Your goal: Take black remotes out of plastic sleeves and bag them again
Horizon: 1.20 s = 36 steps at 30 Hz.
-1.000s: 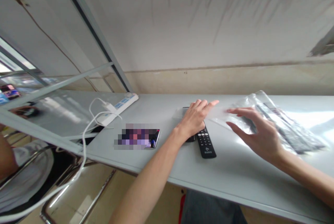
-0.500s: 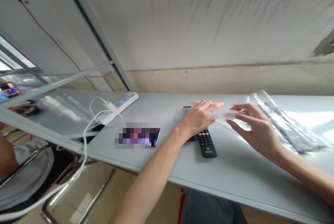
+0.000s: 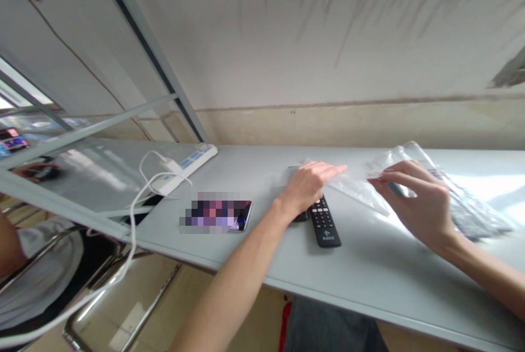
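Note:
My left hand [image 3: 309, 183] lies over the upper part of a black remote control [image 3: 324, 221] on the grey table [image 3: 369, 270], fingers stretched out toward a clear plastic bag [image 3: 361, 188] and touching its edge. My right hand [image 3: 414, 199] has its fingers curled and pinched on that clear bag. Behind the right hand lies a pile of bagged dark remotes [image 3: 463, 199]. A second dark item [image 3: 299, 215] peeks out under my left wrist.
A phone [image 3: 217, 214] lies on the table left of my arm. A white power strip [image 3: 191, 169] with white cables sits at the back left. A metal frame and chair [image 3: 94, 297] stand at the left, where another person's arm shows. A wall runs behind the table.
My right hand has closed from spread fingers into a pinch on the clear bag and lifted it slightly. My left hand has stayed on the remote, fingertips shifting a little right.

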Motion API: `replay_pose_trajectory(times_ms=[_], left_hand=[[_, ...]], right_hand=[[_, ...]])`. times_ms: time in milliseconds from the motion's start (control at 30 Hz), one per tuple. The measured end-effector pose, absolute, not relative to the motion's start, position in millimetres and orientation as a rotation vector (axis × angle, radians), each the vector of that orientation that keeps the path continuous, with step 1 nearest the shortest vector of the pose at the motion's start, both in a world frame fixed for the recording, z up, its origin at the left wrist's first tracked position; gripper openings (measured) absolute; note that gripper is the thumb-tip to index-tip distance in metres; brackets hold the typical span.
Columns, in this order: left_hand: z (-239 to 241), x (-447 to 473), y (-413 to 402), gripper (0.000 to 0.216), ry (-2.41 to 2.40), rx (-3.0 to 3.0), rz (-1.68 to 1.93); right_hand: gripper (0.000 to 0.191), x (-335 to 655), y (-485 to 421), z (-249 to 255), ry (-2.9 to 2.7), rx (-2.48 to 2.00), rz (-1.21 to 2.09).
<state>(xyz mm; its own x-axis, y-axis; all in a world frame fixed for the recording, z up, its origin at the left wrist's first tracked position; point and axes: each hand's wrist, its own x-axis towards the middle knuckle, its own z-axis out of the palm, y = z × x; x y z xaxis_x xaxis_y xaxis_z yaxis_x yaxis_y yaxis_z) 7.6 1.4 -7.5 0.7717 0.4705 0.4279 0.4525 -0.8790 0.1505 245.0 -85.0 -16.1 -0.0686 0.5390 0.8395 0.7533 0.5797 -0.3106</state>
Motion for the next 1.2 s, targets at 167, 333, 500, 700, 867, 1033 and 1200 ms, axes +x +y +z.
replay_pose_trajectory(times_ms=[167,333,500,700,867,1033,1200], left_hand=[[-9.4,7.1,3.0,0.075,0.735,2.887,0.714],[-8.5,9.1,2.5,0.066,0.795,2.935,0.685],[-9.7,8.1,2.7,0.053,0.871,3.008,0.610],[-7.8,9.7,0.3,0.044,0.938,2.992,0.600],[-2.5,11.4,-4.9,0.032,0.776,3.010,0.559],[-0.4,10.7,-8.3,0.017,0.814,3.065,0.500],[-3.5,11.2,-8.1,0.012,0.728,3.042,0.495]], right_hand=[[0.008,247.2,-79.8,-19.1,-1.739,-1.062,-0.261],[0.006,244.1,-80.8,-23.9,-1.808,-1.032,-0.261],[0.008,245.0,-81.6,-23.0,-1.843,-1.044,-0.157],[0.021,237.9,-85.0,-21.0,-1.910,-1.005,-0.025],[0.026,231.0,-88.1,-14.9,-2.009,-0.965,0.052],[0.037,232.1,-88.3,-14.3,-2.287,-0.884,0.156],[0.044,234.9,-88.8,-22.2,-2.322,-0.920,0.091]])
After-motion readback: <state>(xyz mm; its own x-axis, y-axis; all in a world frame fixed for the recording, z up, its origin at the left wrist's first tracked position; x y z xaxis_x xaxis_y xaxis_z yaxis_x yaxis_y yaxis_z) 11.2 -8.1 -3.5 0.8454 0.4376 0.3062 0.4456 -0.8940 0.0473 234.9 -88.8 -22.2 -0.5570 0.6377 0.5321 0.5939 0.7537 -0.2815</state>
